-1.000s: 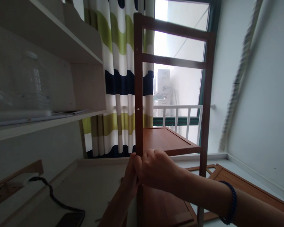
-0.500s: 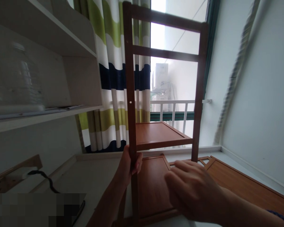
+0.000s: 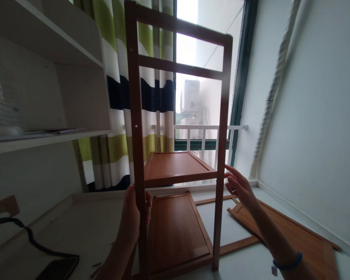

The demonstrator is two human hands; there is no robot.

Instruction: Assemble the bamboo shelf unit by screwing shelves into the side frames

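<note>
A reddish-brown wooden shelf rack (image 3: 136,132) stands upright in front of me, with two posts, crossbars at the top and shelf panels between them. My left hand (image 3: 134,212) is wrapped around the left post, below the level of the upper shelf panel (image 3: 177,163). At the right post (image 3: 222,128), my right hand (image 3: 240,188) has its index finger stretched to the post beside the upper panel's joint. Its other fingers are loosely bent and apart, and nothing shows in them. The lower shelf panel (image 3: 177,229) sits near the base.
More wooden panels and frame pieces (image 3: 291,229) lie on the white surface at the right. White shelving (image 3: 84,95) with a clear bottle (image 3: 1,101) stands at the left, above a black cable (image 3: 32,237). A striped curtain (image 3: 116,120) and a window with a white railing (image 3: 204,127) are behind.
My right hand has gone from a closed fist in front of the rack to the outer side of the right post. The rack appears further left in view; my left hand keeps its grip.
</note>
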